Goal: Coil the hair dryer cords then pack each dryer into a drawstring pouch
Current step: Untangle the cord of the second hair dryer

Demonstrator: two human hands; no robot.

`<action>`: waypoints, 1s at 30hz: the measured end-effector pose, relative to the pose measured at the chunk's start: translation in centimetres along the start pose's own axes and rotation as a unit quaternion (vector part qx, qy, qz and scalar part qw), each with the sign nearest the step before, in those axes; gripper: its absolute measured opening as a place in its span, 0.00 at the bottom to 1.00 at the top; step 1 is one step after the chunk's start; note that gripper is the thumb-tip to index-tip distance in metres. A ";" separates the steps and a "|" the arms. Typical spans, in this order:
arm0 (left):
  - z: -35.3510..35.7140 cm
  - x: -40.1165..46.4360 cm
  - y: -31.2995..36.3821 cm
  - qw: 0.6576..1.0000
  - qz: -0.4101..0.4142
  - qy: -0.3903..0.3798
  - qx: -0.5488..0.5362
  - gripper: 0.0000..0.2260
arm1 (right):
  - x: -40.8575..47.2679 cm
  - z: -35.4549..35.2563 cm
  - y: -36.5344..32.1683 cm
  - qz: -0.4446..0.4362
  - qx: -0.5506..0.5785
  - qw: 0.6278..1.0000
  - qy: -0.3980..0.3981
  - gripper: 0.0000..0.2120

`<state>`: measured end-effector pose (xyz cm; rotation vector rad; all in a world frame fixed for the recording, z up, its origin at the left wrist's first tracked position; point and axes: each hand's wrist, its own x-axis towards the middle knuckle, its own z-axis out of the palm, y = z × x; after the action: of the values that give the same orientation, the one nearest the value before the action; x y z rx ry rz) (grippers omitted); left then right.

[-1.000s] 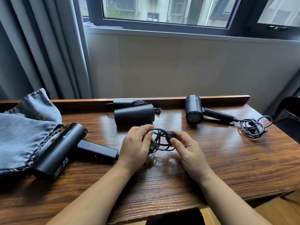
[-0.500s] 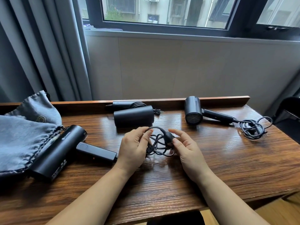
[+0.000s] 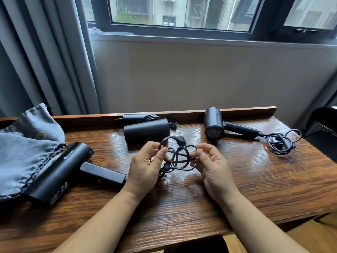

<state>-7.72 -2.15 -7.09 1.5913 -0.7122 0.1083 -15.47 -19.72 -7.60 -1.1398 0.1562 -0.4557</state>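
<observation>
Both hands pinch the cord just above the counter: left hand on one side, right hand opposite. The loops, bunched a second ago, now spread wider, beside the hair dryer by the pouch.

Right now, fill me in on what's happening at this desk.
A person is coiling the cord of the nearest hair dryer, which lies beside a grey drawstring pouch. The left hand and right hand each pinch the loops above the wooden desk. A middle dryer has its cord wrapped; the right dryer has a loose cord bundle. No dryer is in a pouch.
</observation>
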 end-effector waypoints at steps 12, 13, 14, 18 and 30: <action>0.2 -0.1 0.2 1.000 0.002 0.001 0.019 0.06 | -0.6 0.0 -0.2 -0.019 -0.134 0.990 -0.031 0.13; 0.2 -0.2 0.1 0.999 0.014 -0.004 0.036 0.06 | -0.6 0.0 -0.3 -0.022 -0.137 0.990 -0.024 0.12; 0.2 -0.2 -0.1 0.998 0.030 -0.012 0.056 0.05 | -0.6 0.0 -0.4 -0.028 -0.136 0.990 -0.013 0.12; 0.1 0.0 -1.0 0.983 0.108 -0.085 0.118 0.08 | -0.3 -0.1 -0.3 -0.049 -0.149 0.987 0.045 0.11; 0.4 0.0 -1.2 0.939 0.136 -0.045 0.313 0.17 | 1.0 -1.5 -1.2 0.033 0.079 0.978 0.190 0.10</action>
<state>-7.21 -2.52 -8.15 2.0997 -1.0351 0.5094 -15.41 -21.83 -7.03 -0.8805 0.4811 -0.6132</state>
